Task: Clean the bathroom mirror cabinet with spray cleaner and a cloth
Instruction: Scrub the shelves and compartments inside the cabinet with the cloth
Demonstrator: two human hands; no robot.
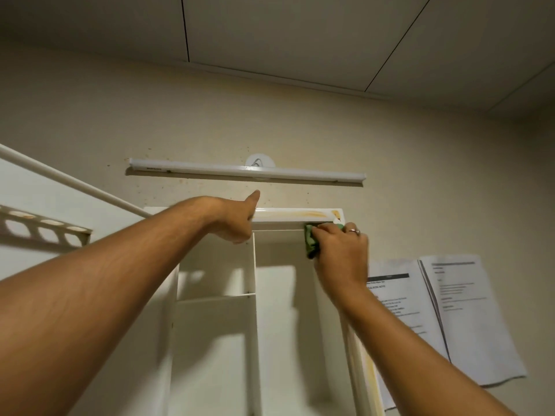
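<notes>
The white cabinet (216, 325) stands open in front of me, its inner shelves and a vertical divider bare. Its top edge (288, 216) carries yellowish stains. My right hand (339, 253) presses a green cloth (310, 243) into the upper right inner corner of the cabinet. A ring sits on one finger of that hand. My left hand (237, 219) grips the cabinet's top front edge left of the cloth, thumb sticking up. The cabinet door (45, 205) is swung open at the left. No spray bottle is in view.
A long white light bar (246, 171) is fixed to the wall just above the cabinet. Two printed paper sheets (444, 313) hang on the wall to the right. The door's inner rack with round holes (45, 229) juts out at the left.
</notes>
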